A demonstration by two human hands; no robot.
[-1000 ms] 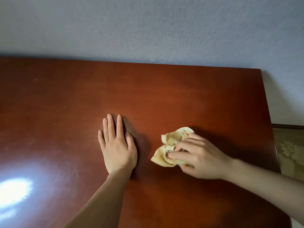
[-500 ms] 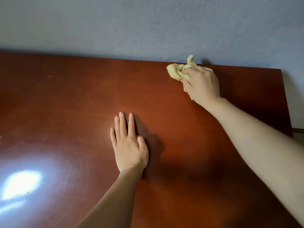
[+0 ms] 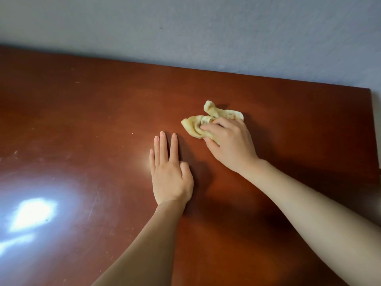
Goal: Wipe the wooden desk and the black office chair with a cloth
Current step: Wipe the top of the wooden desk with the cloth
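The reddish-brown wooden desk (image 3: 82, 131) fills most of the view. A crumpled pale yellow cloth (image 3: 198, 123) lies on it right of centre. My right hand (image 3: 231, 141) grips the cloth, fingers curled over its near part and pressing it onto the desk. My left hand (image 3: 170, 174) rests flat on the desk just left of the cloth, fingers straight and together. The black office chair is out of view.
A grey-blue wall (image 3: 206, 34) runs along the desk's far edge. The desk's right edge (image 3: 374, 129) stands at the far right of the view. A bright light reflection (image 3: 31, 213) glares on the desk at the lower left.
My right hand went with the cloth from the desk's middle out to the far edge by the wall, then came back toward the middle. My left hand stayed flat in place.
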